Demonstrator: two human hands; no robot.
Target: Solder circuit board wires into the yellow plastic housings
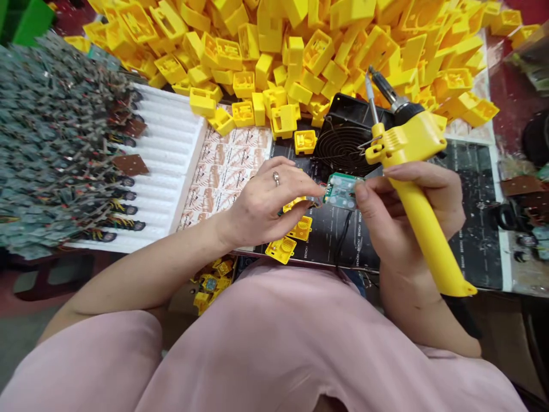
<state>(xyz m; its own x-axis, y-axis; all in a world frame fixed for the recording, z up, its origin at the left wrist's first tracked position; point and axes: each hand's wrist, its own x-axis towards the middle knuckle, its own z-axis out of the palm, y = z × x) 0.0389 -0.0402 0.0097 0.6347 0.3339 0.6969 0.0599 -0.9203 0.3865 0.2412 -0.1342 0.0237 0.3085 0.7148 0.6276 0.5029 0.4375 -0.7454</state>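
Note:
My right hand [412,206] is closed, with a yellow soldering gun [422,217] tucked in its grip and pointing up and to the left. Its thumb and fingertips also pinch the right edge of a small green circuit board [342,191]. At the board's left edge, my left hand [274,197], wearing a ring, has its index finger and thumb drawn together on something small that I cannot make out. Yellow perforated covers [281,250] lie on the black mat below the left fingers.
Yellow plastic housings [257,68] are heaped across the back. A black fan with a wire grille [343,137] stands behind the board. On the left, a white foam tray [167,149] carries densely packed circuit boards [55,143]. More parts [525,240] lie at far right.

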